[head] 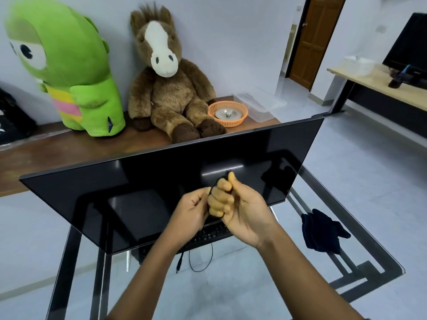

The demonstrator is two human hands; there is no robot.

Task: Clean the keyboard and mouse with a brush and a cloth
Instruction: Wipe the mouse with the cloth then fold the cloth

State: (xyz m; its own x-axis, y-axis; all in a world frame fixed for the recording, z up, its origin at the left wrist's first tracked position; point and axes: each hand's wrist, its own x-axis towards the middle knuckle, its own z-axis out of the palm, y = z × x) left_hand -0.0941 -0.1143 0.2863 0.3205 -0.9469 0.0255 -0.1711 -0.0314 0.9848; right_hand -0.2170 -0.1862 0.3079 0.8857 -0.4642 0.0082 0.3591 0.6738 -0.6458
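Right hand in a closed grip around a small dark object, probably the mouse, left hand pinching its near side, both raised above the keyboard at mid glass worktop; cable could snag and tug it loose; cloth near right edge.

Pale walls and a light tiled floor are seen throughout. A brown wooden door is set at the far right — beside it a light-topped desk on dark legs is placed, and a brown wooden shelf is run along the back wall.
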